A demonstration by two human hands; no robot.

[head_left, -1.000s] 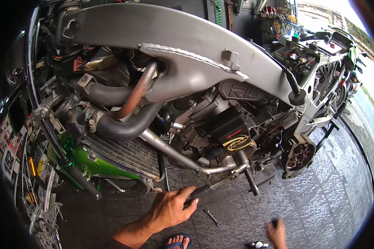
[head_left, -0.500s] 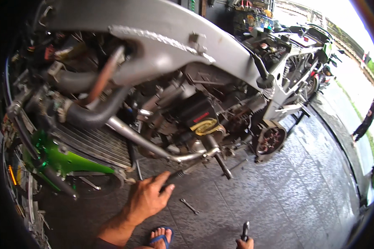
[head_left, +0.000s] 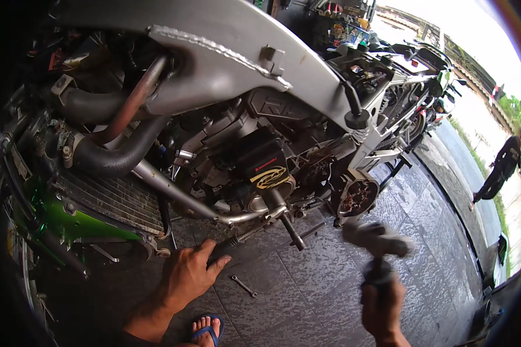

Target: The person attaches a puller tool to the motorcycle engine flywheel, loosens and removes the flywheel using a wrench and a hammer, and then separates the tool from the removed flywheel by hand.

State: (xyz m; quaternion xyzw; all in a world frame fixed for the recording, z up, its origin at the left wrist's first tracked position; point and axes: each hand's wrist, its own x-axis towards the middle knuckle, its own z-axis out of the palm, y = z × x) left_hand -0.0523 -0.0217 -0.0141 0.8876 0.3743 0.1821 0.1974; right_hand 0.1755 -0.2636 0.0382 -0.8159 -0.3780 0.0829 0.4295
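My left hand [head_left: 194,270] is closed round the dark handle of a screwdriver-like tool [head_left: 227,245]. Its shaft points up and right to the underside of a partly stripped motorcycle [head_left: 214,52], near a silver frame tube [head_left: 182,199]; where the tip rests I cannot make out. On the right, my right hand [head_left: 384,309] grips a hammer [head_left: 382,246], its head raised and blurred, apart from the left hand's tool. A metal rod [head_left: 292,232] juts out from the engine between the two hands. On the floor below the left hand lies a small wrench [head_left: 244,286].
A radiator [head_left: 110,199] and green fairing [head_left: 75,228] sit at the left. A round opened housing [head_left: 359,196] sticks out low at the engine's right. My sandalled foot [head_left: 207,329] is on the tiled floor [head_left: 330,289]. A person [head_left: 498,168] stands outside at far right.
My right hand has risen from the lower edge, bringing the hammer head up into view. The left hand keeps its hold on the tool. The whole view has shifted slightly.
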